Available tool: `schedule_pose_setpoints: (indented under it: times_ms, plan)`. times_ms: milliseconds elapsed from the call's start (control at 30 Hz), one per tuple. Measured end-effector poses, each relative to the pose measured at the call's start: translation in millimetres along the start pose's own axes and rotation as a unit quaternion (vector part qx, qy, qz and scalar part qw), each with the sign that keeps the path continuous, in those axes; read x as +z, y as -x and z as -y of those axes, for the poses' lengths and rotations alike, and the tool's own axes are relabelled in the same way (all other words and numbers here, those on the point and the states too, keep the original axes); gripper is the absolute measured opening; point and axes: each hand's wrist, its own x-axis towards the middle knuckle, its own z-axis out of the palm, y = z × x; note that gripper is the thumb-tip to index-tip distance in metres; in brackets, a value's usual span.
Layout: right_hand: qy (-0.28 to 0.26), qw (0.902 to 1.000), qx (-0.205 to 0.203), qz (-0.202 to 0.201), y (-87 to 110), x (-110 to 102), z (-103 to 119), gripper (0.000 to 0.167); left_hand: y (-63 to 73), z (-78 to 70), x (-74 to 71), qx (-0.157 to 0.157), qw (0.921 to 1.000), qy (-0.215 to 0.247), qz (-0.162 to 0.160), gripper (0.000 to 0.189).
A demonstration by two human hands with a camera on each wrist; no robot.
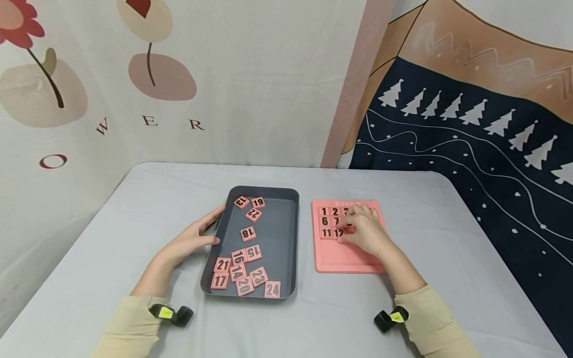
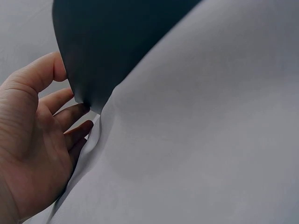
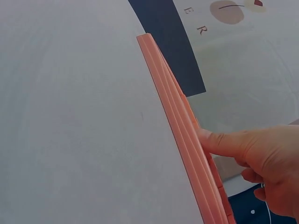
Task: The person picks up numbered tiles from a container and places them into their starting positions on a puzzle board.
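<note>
A dark grey tray (image 1: 277, 223) lies on the table, with several pink number tiles (image 1: 258, 276) scattered in it. Beside its left wall is my left hand (image 1: 190, 242), thumb and fingertips touching the rim. In the left wrist view the fingers (image 2: 70, 115) look relaxed along the tray's edge. On the right lies a pink number board (image 1: 333, 256) with rows of tiles at its top. My right hand (image 1: 369, 228) reaches over it, thumb and index finger pinching the number 12 tile (image 1: 337, 232) at the end of the third row. The hand hides the tiles to the right.
A white cloth covers the table (image 1: 179, 186). Behind it hang a pale curtain (image 1: 268, 99) with flower prints and a dark cloth (image 1: 470, 149) with white trees. Black wrist cameras (image 1: 182, 316) sit at both sleeves. The tray and the board lie side by side with a gap between.
</note>
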Motion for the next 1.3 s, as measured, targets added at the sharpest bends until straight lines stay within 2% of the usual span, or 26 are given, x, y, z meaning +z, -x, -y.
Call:
schedule_pose_setpoints:
  times_ms: [333, 433, 633, 867, 1067, 1300]
  plan:
    - [0.014, 0.9998, -0.001, -0.014, 0.0, -2, 4, 0.033, 0.3, -0.6, 0.4, 0.007, 1.0000, -0.001, 0.003, 0.081]
    - [0.012, 0.9995, -0.004, -0.028, -1.0, -5, 13, 0.034, -0.5, -0.8, 0.3, 0.009, 1.0000, -0.002, 0.004, 0.081]
    - [-0.026, 0.9978, -0.006, -0.061, -9.4, -10, 37, 0.030, -1.4, -0.5, -0.5, 0.013, 0.9999, -0.008, 0.004, 0.082]
    - [-0.047, 0.9942, -0.030, -0.092, -28.1, -9, 74, 0.028, -0.7, -0.5, -0.4, 0.017, 0.9998, -0.014, 0.002, 0.082]
    - [-0.045, 0.9951, -0.043, -0.076, -51.3, -8, 107, 0.028, -0.5, -0.9, -0.2, 0.019, 0.9997, -0.012, 0.004, 0.082]
    - [-0.042, 0.9972, -0.033, -0.052, -81.6, -1, 137, 0.031, -0.4, 1.2, -0.6, 0.018, 0.9998, -0.007, 0.003, 0.082]
